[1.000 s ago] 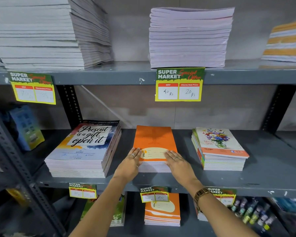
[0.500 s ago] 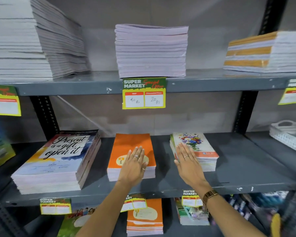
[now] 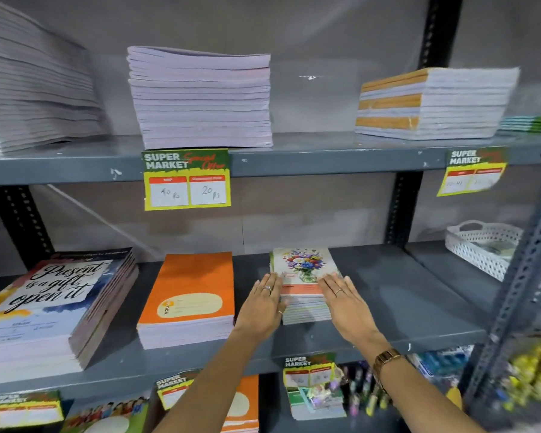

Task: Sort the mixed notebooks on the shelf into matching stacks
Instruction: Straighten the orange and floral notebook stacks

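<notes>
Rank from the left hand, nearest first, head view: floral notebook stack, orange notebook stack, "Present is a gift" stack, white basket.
1. Floral notebook stack: touching the left hand, on its right side.
2. Orange notebook stack: just left of the hand, same shelf.
3. "Present is a gift" stack: far left of that shelf.
4. White basket: far right, past the upright.

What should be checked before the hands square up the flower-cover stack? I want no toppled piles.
1. Left hand flat against the flower stack's left side: ok.
2. Right hand flat against its right side: ok.
3. Stack edges aligned: not ok, lower notebooks stick out.
4. Gap to the orange stack: ok.
5. Covers below the top all match: cannot tell.
</notes>
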Tool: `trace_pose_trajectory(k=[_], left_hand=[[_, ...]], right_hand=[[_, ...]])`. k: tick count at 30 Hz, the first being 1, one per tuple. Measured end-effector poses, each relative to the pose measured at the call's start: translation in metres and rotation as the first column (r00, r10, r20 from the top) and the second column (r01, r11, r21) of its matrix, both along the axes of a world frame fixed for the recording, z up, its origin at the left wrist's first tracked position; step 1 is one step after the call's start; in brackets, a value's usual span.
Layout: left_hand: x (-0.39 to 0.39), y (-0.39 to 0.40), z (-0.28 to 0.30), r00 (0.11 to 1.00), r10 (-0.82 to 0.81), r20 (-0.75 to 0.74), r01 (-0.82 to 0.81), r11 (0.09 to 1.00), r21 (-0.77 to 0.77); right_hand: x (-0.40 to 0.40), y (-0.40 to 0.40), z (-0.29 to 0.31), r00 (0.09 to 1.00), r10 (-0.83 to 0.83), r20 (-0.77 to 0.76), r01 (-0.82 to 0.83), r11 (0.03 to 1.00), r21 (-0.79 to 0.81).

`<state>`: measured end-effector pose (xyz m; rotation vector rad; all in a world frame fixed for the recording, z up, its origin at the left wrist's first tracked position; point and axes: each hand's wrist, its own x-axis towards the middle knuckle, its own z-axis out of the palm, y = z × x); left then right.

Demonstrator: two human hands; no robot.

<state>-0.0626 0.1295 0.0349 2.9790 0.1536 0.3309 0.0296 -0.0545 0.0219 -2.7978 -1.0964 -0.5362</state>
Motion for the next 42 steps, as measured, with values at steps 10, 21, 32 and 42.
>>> trace_pose_trajectory(k=[10, 21, 32, 42], left_hand=[[0.015, -0.021, -0.014, 0.999, 0.033, 0.029, -0.030, 0.995, -0.096], [0.021, -0.019, -0.006, 0.998, 0.062, -0.021, -0.065, 0.981, -0.184], [0.023, -0.016, -0.007, 0.998, 0.053, -0.045, -0.064, 0.948, -0.312], [0.024, -0.016, -0.009, 0.994, 0.106, -0.036, -0.112, 0.935, -0.335]], right_hand=[[0.022, -0.019, 0.009, 0.991, 0.069, -0.118, -0.056, 0.992, 0.112], [0.021, -0.017, 0.009, 0.949, 0.036, -0.312, 0.037, 0.973, 0.226], [0.020, -0.013, 0.008, 0.939, 0.006, -0.343, 0.097, 0.954, 0.283], [0.026, -0.017, 0.016, 0.945, 0.029, -0.327, 0.045, 0.975, 0.216]])
